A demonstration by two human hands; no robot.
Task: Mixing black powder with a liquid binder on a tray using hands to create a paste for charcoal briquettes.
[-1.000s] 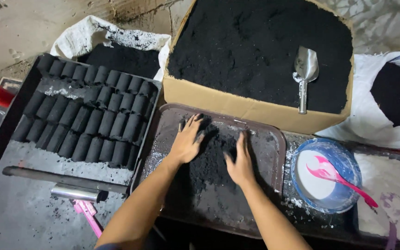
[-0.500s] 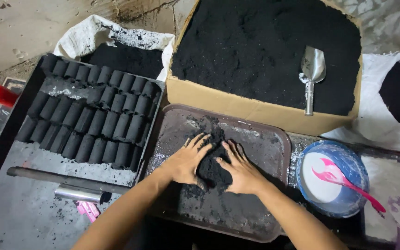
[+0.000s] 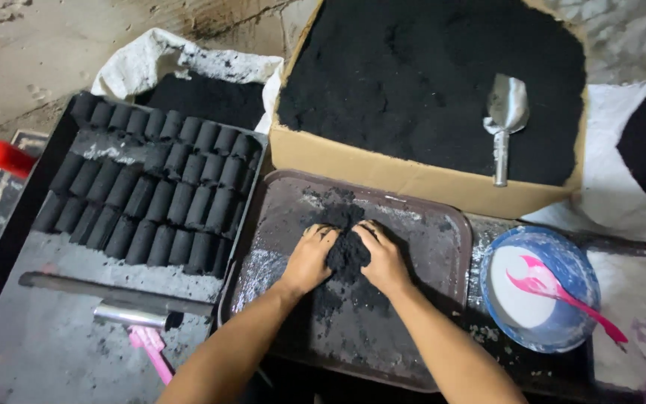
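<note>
My left hand (image 3: pixel 309 258) and my right hand (image 3: pixel 385 258) press together around a heap of black charcoal powder (image 3: pixel 347 251) in the middle of a brown tray (image 3: pixel 435 232). Both hands are cupped on the heap, fingers curled in, and powder shows between them. More loose powder is smeared across the tray around the heap. My forearms reach in from the bottom edge.
A cardboard box (image 3: pixel 383 168) of black powder with a metal scoop (image 3: pixel 504 120) stands behind the tray. Left, a black tray (image 3: pixel 9 247) holds rows of black cylindrical briquettes (image 3: pixel 158 194), a metal tube (image 3: pixel 128 314) and a pink tool (image 3: pixel 151 352). Right, a blue bowl (image 3: pixel 562 262) holds white paste and a pink spoon (image 3: pixel 562 292). White sacks lie behind.
My hands were spread flat and apart on the tray's powder; they have drawn inward and now cup the gathered heap between them.
</note>
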